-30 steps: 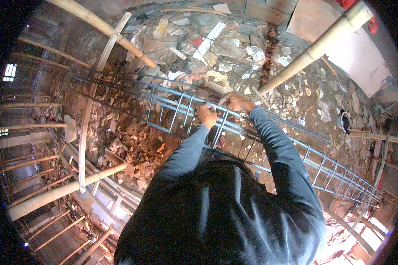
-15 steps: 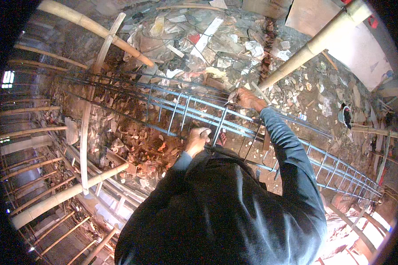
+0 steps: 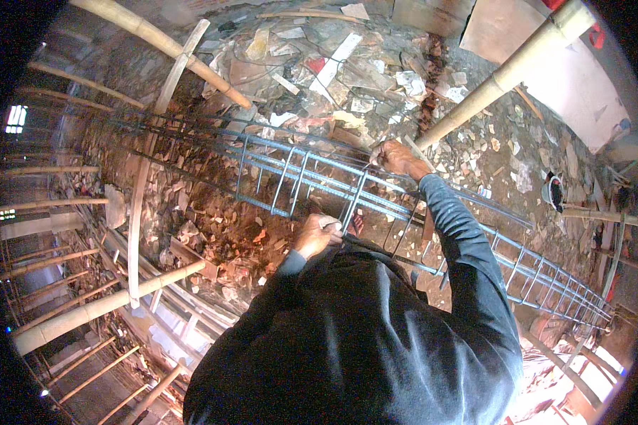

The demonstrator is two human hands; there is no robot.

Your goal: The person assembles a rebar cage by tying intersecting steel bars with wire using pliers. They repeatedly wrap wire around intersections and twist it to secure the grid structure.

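A long cage of blue-grey rebar (image 3: 356,198), with square stirrups along it, crosses in front of my body from the far left to the lower right. At a stirrup's far upper corner, my right hand (image 3: 398,157) is closed, fingers pinched together at the long bar; what is between them is too small to make out. On the near side of the same stirrup, my left hand (image 3: 316,236) is closed with curled fingers at its lower end, by the near long bar. My sleeved forearms and dark top hide part of the cage.
Bamboo poles (image 3: 507,74) slant in from the upper right and upper left. An upright wooden strip (image 3: 140,212) stands at left, beside a bamboo framework (image 3: 106,308). Broken rubble and scraps (image 3: 333,67) cover the ground beyond the cage. Pale boards (image 3: 574,78) lie at far right.
My left hand has shifted slightly toward my body, to the stirrup's lower end. My right hand stays at the same corner, its fingers slightly moved.
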